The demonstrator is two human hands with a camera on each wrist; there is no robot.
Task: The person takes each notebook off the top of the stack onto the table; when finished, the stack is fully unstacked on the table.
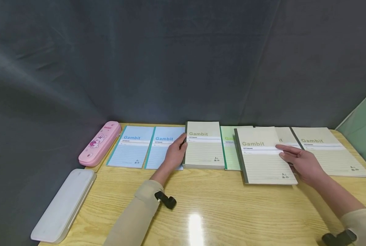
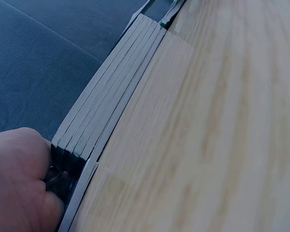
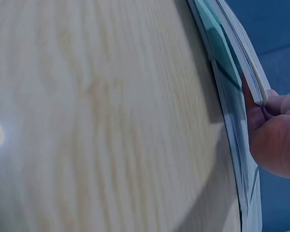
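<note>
In the head view my right hand (image 1: 304, 164) pinches a cream Gambit notebook (image 1: 264, 164) by its right edge. The right wrist view has the thumb on one face and fingers on the other, with the notebook's edge (image 3: 246, 58) raised over those below. It overlaps a green notebook (image 1: 230, 150) and another cream one (image 1: 287, 133). My left hand (image 1: 174, 153) rests against the dark spine side of a stack of cream notebooks (image 1: 203, 150), partly over a blue notebook (image 1: 170, 133). Several layered page edges (image 2: 108, 87) show in the left wrist view.
Another blue notebook (image 1: 134, 143) lies at the left of the row, a cream notebook (image 1: 327, 147) at the right end. A pink pencil case (image 1: 100, 143) and a white case (image 1: 64, 205) line the table's left side. A dark curtain (image 1: 183, 61) hangs behind the wooden table (image 1: 220, 205).
</note>
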